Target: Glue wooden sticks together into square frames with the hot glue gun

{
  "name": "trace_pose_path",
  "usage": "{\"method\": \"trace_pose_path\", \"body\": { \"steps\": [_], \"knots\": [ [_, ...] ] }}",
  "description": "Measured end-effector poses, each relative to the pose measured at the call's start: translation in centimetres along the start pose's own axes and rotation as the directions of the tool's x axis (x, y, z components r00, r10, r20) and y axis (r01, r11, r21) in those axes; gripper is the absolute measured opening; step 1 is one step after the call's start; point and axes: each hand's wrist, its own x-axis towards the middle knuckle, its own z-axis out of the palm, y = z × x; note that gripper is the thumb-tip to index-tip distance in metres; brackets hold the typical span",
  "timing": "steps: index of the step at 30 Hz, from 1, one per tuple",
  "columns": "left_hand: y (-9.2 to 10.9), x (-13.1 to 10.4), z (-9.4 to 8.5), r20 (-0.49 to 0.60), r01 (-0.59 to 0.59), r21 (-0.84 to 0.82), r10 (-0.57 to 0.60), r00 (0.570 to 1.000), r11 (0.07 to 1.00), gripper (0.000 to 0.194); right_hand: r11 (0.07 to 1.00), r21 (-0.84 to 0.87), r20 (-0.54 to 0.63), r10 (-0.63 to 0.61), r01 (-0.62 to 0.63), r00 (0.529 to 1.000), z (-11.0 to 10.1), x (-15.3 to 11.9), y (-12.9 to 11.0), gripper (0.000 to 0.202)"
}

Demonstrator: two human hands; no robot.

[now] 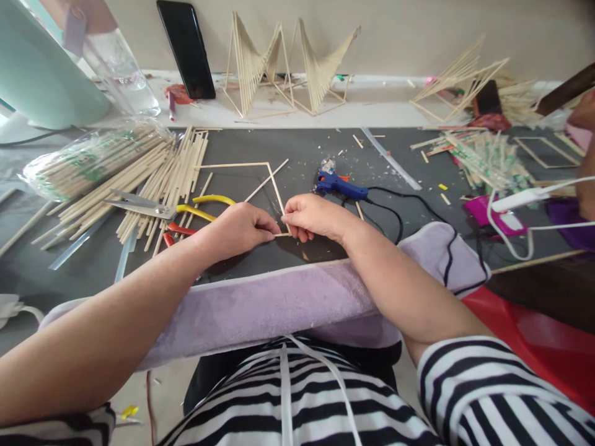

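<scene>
Sticks joined end to end make up the thin wooden frame (276, 189) I have in front of me, at the near middle of the grey worktop (297, 144). Its far side runs left from the top corner, the next side slants down to the near corner, and a short length of the near side shows between my hands. My left grip (237, 228) pinches that near length between thumb and forefinger. My right grip (317, 217) has thumb and forefinger closed on the slanting side, right by the near corner, with the other fingers curled in. A loose stick (258, 189) crosses the slanting side; from here I can't tell whether it passes over or under.

Just beyond my right grip I have a blue glue gun (343, 185) lying flat, and past it a translucent strip (393, 161). On my left, scissors (162, 211) rest with their blades over a spread of sticks (188, 155), the yellow handle close to my left grip. Farther left lies a plastic bag (100, 156) of sticks. At the back, a black phone (188, 49) leans upright near the stick models (251, 65) on the white ledge (381, 105).
</scene>
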Motion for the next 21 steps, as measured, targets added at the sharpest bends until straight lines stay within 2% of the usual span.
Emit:
{"method": "trace_pose_path", "body": {
  "steps": [11, 21],
  "knots": [
    [0.16, 0.02, -0.11, 0.009, -0.004, 0.017, 0.003, 1.0, 1.0, 0.024, 0.999, 0.033, -0.001, 0.008, -0.008, 1.0, -0.02, -0.14, -0.36, 0.015],
    [-0.66, 0.37, 0.15, 0.014, -0.025, -0.005, 0.025, 1.0, 1.0, 0.023, 0.998, 0.058, -0.013, 0.038, -0.038, 0.999, 0.22, -0.2, -0.68, 0.018]
  ]
}}
